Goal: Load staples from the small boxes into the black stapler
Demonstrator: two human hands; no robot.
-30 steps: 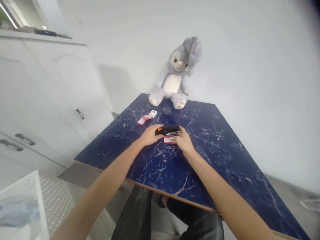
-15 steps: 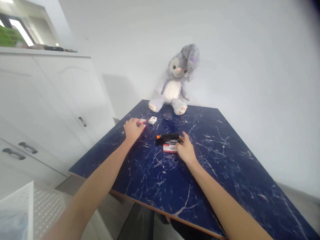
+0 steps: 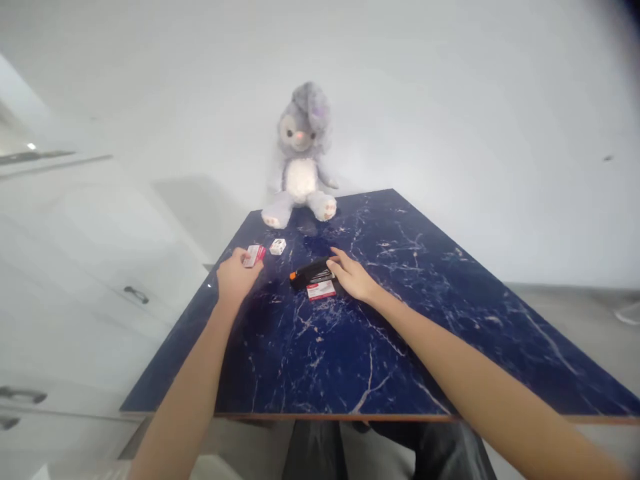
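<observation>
My left hand (image 3: 235, 277) is closed on a small red-and-white box (image 3: 254, 256), gripped between thumb and fingers over the left part of the table. To its right stands a small white box (image 3: 277, 247) with dark print. A black stapler (image 3: 313, 272) with an orange end lies near the middle. My right hand (image 3: 353, 275) is at the stapler's right end, its fingers stretched out and apart, thumb touching or just above it. Against the stapler's near side lies another red-and-white box (image 3: 321, 290).
The dark blue marbled table (image 3: 400, 360) has a brown front edge. A grey plush toy (image 3: 301, 160) sits at its back against the white wall. White cabinets (image 3: 75, 280) with dark handles stand on the left.
My view has turned a little right. The red-and-white box in my left hand now shows its printed face. My right hand's fingers have straightened beside the stapler.
</observation>
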